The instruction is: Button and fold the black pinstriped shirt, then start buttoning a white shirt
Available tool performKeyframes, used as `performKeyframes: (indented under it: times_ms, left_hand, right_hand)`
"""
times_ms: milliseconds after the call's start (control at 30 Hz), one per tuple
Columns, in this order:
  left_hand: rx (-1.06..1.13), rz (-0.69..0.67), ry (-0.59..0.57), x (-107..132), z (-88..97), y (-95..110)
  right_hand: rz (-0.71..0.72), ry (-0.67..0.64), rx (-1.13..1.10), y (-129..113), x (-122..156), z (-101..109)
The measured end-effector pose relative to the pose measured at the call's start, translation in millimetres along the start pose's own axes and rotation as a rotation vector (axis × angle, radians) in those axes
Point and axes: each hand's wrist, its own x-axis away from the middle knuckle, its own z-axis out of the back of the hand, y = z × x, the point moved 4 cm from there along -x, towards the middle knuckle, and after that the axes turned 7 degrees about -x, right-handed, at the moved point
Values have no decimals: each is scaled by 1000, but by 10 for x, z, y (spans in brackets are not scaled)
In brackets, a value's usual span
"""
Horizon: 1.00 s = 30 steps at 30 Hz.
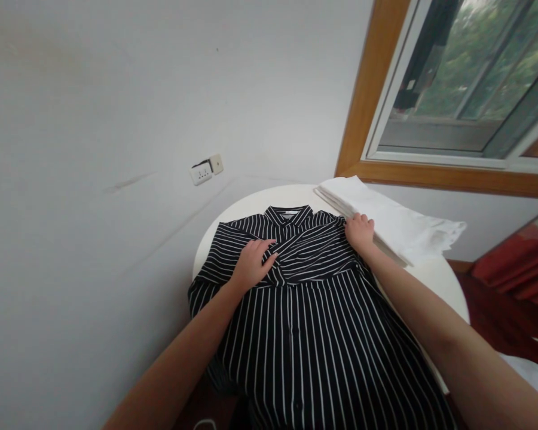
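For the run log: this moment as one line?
left hand flat on striped shirt | right hand at its shoulder edge | folded white cloth beside | on round table

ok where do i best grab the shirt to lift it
Likely at both shoulders, coming from the sides: the shirt lies flat, collar at the far end, a sleeve folded across the chest, so a shoulder hold keeps the folds in. The right hand rests on one.

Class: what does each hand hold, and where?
Left hand lies flat on the black white-striped fabric shirt, holding nothing; right hand curls its fingers at the shoulder, grip unclear.
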Motion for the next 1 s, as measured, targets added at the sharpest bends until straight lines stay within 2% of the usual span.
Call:
performKeyframes:
  times_ms: [167, 333, 400, 500, 633, 733, 900, 1000]
  left_hand:
    - [16, -174, -56, 13, -49, 69]
    - [10, -240, -26, 1, -54, 81]
    - [24, -268, -73, 5, -64, 107]
    - [-11, -285, -188, 28, -104, 151]
    - [-79, -238, -297, 66, -157, 189]
    - [-89, -244, -343, 109, -171, 231]
    - [-108, -280, -368, 118, -123, 281]
    - [-139, -267, -304, -100, -79, 253]
  right_hand:
    - [144, -33, 90, 173, -14, 76]
    - [163, -11, 52, 10, 34, 170]
    - [207, -71, -32, -92, 125, 123]
    - [247, -179, -158, -150, 329, -55]
    - [207, -223, -232, -24, 565, -294]
    - [162, -193, -256, 101, 677, -337]
    - [221, -243, -253, 157, 724, -187]
    - [268, -187, -235, 41, 527, 3]
